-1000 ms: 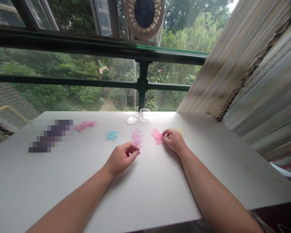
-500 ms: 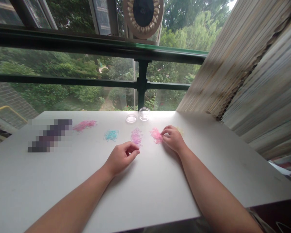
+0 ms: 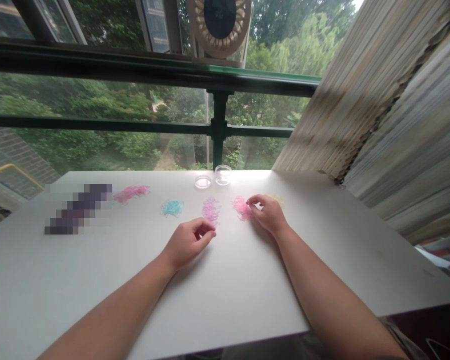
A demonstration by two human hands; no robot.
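Observation:
Small piles of thin coloured bands lie across the white table. My left hand point(image 3: 189, 242) rests at the near end of the purple pile point(image 3: 210, 210), its thumb and forefinger pinched together; anything between them is too small to make out. At the right edge of the coral-pink pile point(image 3: 241, 207) is my right hand point(image 3: 267, 212), fingers bent and closed at the tips, with their content too small to tell. Partly behind that hand shows a pale yellow pile point(image 3: 278, 201). A turquoise pile point(image 3: 172, 208) lies left of the purple one, and a deeper pink pile point(image 3: 132, 193) farther left.
At the table's point(image 3: 217, 305) back edge stand a clear round container point(image 3: 223, 175) and a clear shallow lid point(image 3: 203, 182). A blurred dark object point(image 3: 78, 209) lies at the left. Behind are a railing point(image 3: 135, 125), a fan point(image 3: 220, 25) and a curtain point(image 3: 333, 100).
The fingertips of my right hand have shifted slightly up at the edge of the coral-pink pile. My left hand has hardly moved.

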